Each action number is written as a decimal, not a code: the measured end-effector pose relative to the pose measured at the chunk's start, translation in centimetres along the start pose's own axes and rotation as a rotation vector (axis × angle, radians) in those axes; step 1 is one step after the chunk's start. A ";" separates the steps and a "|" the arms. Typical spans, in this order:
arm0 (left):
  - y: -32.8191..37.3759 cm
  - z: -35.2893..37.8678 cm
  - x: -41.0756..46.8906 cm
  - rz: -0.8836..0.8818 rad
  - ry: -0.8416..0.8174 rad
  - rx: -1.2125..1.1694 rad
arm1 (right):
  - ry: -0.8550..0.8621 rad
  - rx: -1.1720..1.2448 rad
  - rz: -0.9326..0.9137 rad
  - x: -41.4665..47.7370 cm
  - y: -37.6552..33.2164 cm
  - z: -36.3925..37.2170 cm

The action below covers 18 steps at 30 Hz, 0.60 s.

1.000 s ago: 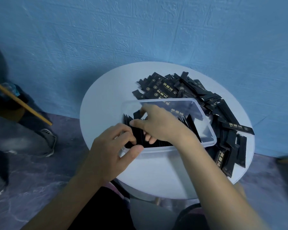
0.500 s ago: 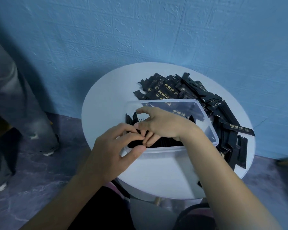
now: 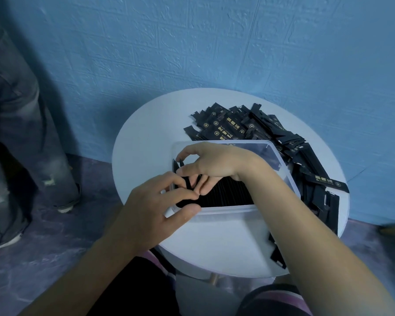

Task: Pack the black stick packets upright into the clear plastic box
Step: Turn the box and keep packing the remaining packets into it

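On the round white table stands the clear plastic box. A row of black stick packets stands upright inside it. My left hand grips the box's near left corner, thumb outside the front wall and fingers over the rim onto the packets. My right hand reaches into the left end of the box. Its index finger and thumb curl round the tops of a few upright packets, and its other fingers touch the row. A loose pile of packets lies behind and to the right of the box.
A person in grey jeans stands on the floor at the left, close to the table. A blue wall rises right behind the table. One packet lies at the table's near right edge. My knees are under the near edge.
Both hands stay at the box's left end; my right index finger has lifted and curled over the packet tops. The person at the left has stepped further into view.
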<state>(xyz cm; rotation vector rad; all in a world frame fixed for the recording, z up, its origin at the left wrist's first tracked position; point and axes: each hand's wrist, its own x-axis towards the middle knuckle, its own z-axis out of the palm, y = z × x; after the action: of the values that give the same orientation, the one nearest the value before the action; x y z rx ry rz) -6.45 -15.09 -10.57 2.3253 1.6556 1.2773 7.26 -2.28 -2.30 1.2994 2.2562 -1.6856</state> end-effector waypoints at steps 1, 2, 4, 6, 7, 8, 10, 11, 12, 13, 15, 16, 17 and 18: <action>0.0 0.0 0.0 0.001 -0.004 -0.001 | 0.002 0.001 -0.005 0.0 0.1 0.0; -0.1 0.0 0.0 0.004 -0.007 0.001 | 0.004 0.004 -0.011 0.0 0.1 0.1; -0.1 0.1 0.1 0.010 -0.008 0.004 | 0.010 0.015 -0.019 0.0 0.3 0.1; -0.1 0.1 0.0 0.015 -0.004 0.003 | 0.016 0.042 -0.020 0.0 0.5 0.0; -0.1 0.1 0.0 0.016 -0.005 0.004 | 0.020 0.059 -0.021 0.0 0.5 -0.1; -0.1 0.1 0.0 0.016 -0.005 0.004 | 0.024 0.076 -0.023 0.0 0.6 -0.1; -0.1 0.1 0.0 0.011 0.003 -0.002 | 0.033 0.103 -0.030 0.1 0.8 0.1; -0.1 0.2 0.0 0.009 0.009 -0.004 | 0.037 0.111 -0.031 0.2 0.9 0.2; -0.1 0.2 0.0 0.008 0.015 -0.006 | 0.039 0.114 -0.031 0.2 1.0 0.2; -0.1 0.2 0.0 0.008 0.018 -0.007 | 0.038 0.114 -0.030 0.3 1.0 0.2; 0.0 0.2 0.0 0.010 0.025 -0.013 | 0.022 0.107 -0.030 0.2 1.1 0.1; 0.0 0.3 -0.1 0.011 0.032 -0.016 | 0.016 0.106 -0.032 0.1 1.1 0.1; 0.1 0.3 -0.1 0.011 0.036 -0.018 | 0.015 0.110 -0.034 0.2 1.1 0.1; 0.1 0.3 -0.1 0.009 0.039 -0.020 | 0.020 0.116 -0.038 0.2 1.1 0.1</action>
<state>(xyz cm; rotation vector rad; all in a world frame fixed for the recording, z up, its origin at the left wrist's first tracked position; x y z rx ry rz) -6.21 -15.11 -10.77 2.3146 1.6375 1.3423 7.76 -2.20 -3.33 1.3096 2.2385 -1.8503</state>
